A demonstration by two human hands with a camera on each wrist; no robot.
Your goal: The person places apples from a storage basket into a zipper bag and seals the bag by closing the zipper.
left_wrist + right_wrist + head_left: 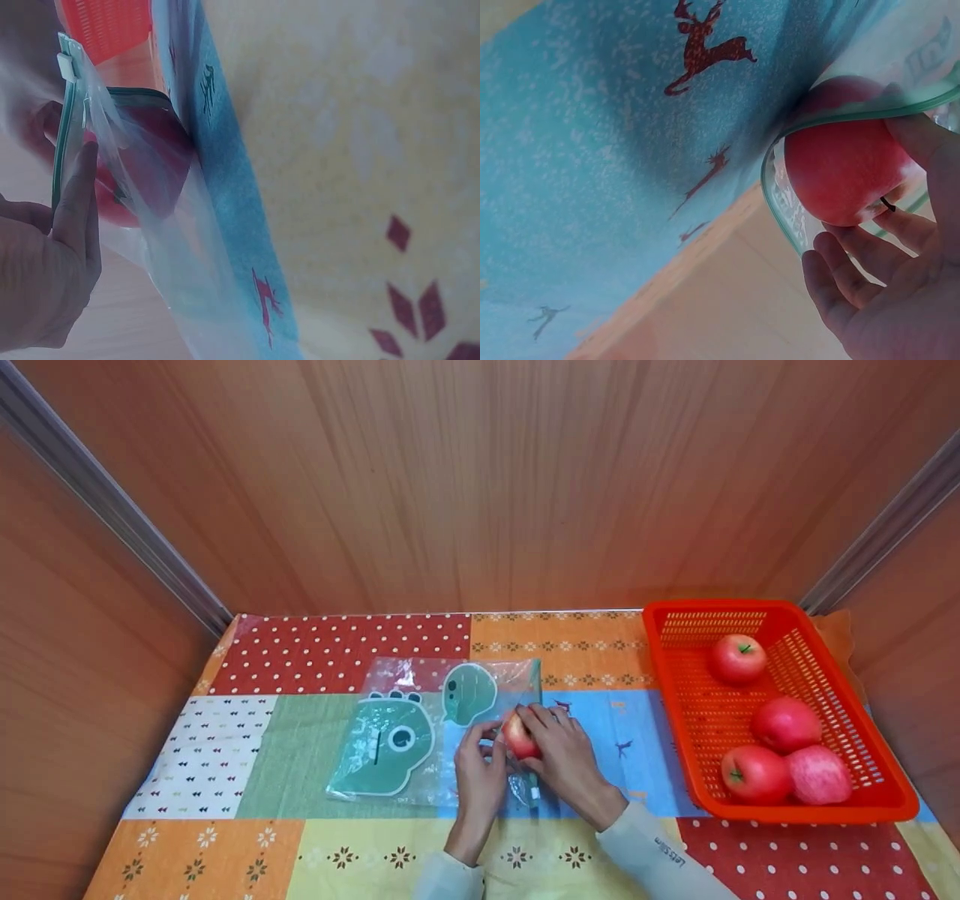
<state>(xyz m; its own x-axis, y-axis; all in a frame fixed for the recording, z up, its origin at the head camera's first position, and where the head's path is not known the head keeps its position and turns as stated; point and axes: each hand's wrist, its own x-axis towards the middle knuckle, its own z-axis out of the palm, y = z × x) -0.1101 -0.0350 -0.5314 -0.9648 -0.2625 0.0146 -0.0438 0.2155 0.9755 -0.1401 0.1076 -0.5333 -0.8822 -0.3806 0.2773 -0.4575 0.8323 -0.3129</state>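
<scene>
A clear plastic zip bag with green dinosaur prints lies flat on the cloth, its green-edged mouth toward the right. At that mouth, my right hand holds a red apple. The right wrist view shows the apple partly inside the green rim, its stem facing the fingers. The thumb lies over the rim and the fingertips are at the apple's underside. My left hand pinches the near edge of the bag's mouth, beside the white slider in the left wrist view.
An orange-red plastic basket stands at the right with several apples, one of them toward the back. A patchwork cloth covers the table. Wood-grain panels rise at the back and both sides.
</scene>
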